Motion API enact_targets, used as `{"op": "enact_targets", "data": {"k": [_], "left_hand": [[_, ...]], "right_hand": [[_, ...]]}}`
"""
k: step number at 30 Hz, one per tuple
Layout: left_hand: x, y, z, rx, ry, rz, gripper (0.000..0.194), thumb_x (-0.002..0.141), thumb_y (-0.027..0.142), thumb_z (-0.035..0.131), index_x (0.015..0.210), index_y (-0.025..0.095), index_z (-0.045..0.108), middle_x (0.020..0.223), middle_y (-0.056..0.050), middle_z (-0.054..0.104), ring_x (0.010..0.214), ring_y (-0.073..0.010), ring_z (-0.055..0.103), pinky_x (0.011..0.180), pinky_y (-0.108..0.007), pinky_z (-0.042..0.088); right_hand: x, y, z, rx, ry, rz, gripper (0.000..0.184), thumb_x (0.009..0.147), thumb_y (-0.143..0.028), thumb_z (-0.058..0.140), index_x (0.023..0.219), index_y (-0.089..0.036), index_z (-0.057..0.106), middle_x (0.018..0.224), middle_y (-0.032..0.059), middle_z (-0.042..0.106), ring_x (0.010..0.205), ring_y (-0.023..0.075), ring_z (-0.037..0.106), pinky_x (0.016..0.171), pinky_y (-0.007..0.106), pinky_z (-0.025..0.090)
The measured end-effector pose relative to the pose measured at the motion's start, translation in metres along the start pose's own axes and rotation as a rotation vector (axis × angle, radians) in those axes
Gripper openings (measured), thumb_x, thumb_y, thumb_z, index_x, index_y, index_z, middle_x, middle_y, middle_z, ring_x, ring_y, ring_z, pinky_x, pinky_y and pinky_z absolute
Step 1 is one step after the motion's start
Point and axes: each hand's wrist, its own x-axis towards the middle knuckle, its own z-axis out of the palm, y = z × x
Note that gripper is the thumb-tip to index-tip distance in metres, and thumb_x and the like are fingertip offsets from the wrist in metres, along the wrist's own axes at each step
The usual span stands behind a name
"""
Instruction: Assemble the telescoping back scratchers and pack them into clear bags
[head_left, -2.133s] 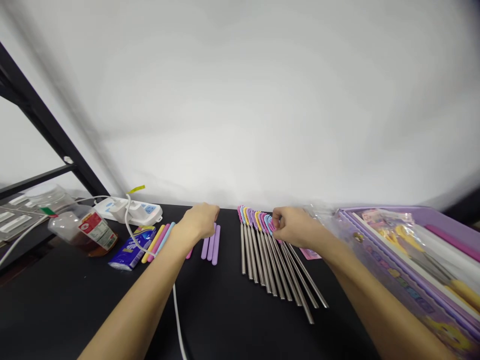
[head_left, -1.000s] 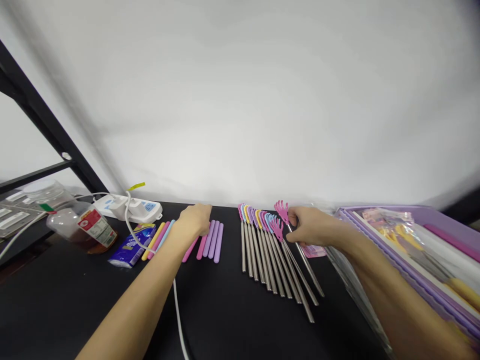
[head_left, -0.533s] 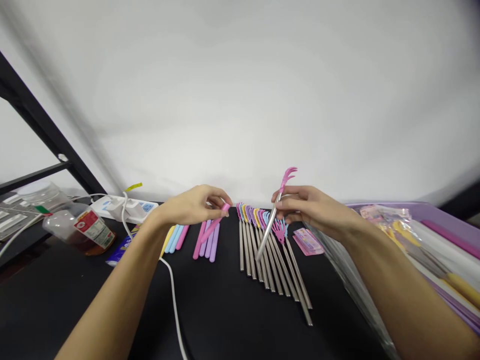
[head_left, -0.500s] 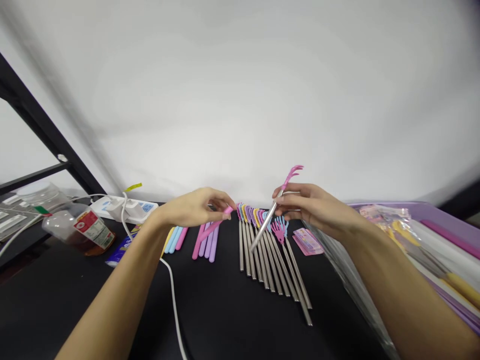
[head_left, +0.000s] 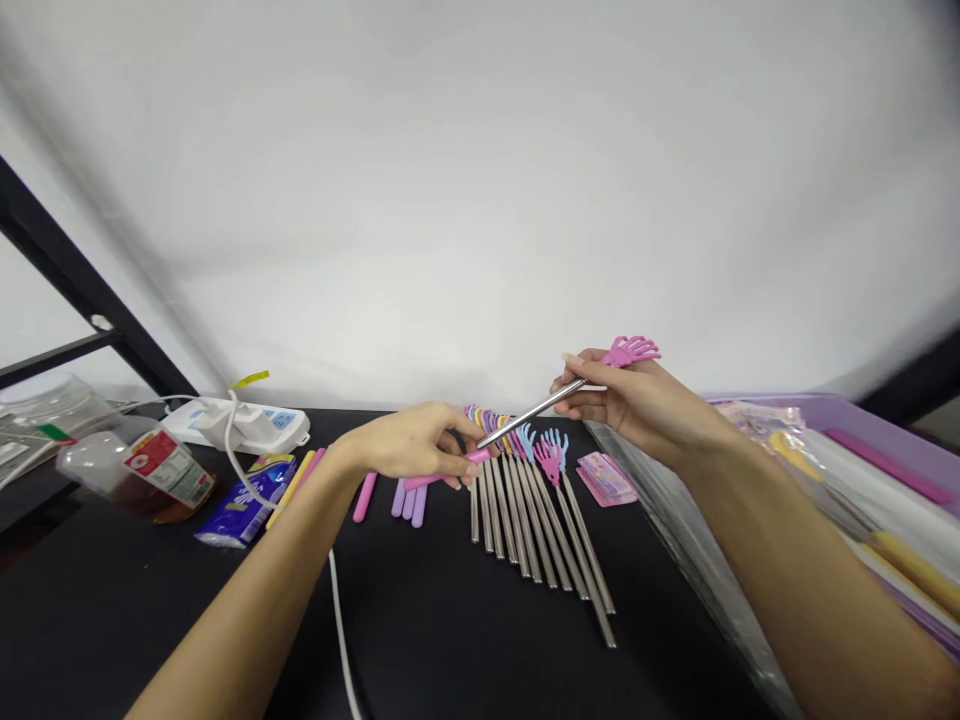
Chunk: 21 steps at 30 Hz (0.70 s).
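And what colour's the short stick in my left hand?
Pink; the short stick shows best in the head view.

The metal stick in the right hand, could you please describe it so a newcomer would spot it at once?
On the black table lies a row of metal sticks. Above them, the right hand holds another stick, with a pink hand-shaped head. Unlike its neighbours, it is lifted, its bare end at a pink tube.

Pink tube (head_left: pixel 424 482), silvery rod (head_left: pixel 532 412)
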Motion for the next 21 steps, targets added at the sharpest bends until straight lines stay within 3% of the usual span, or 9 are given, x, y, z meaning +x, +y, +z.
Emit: {"op": "enact_targets", "data": {"k": [6,12,21], "left_hand": [[0.001,-0.006,-0.001,-0.023,-0.026,0.006,0.033,0.092,0.037,0.06,0.114,0.014,0.068,0.095,-0.009,0.072,0.085,-0.0183,0.071,0.079,-0.031,0.056],[-0.003,-0.002,-0.003,-0.02,-0.026,0.049,0.028,0.09,0.03,0.062,0.112,0.013,0.068,0.09,-0.009,0.074,0.085,-0.0181,0.07,0.081,-0.03,0.055],[-0.01,0.009,-0.002,-0.057,0.079,0.145,0.028,0.088,0.035,0.066,0.1,0.01,0.072,0.084,-0.01,0.072,0.08,-0.0155,0.067,0.075,-0.026,0.053]], "right_hand": [[-0.002,-0.004,-0.001,-0.007,0.046,-0.012,0.019,0.084,-0.029,0.071,0.072,-0.015,0.067,0.079,0.0052,0.068,0.066,0.014,0.068,0.063,0.024,0.059],[-0.006,-0.007,-0.003,-0.009,0.055,-0.02,0.018,0.083,-0.029,0.073,0.074,-0.015,0.065,0.077,0.0042,0.069,0.065,0.0138,0.067,0.063,0.024,0.058],[-0.015,-0.015,-0.008,0.022,-0.043,-0.114,0.027,0.078,-0.036,0.079,0.071,-0.017,0.06,0.08,0.0024,0.07,0.07,0.0125,0.067,0.069,0.026,0.056]]}}
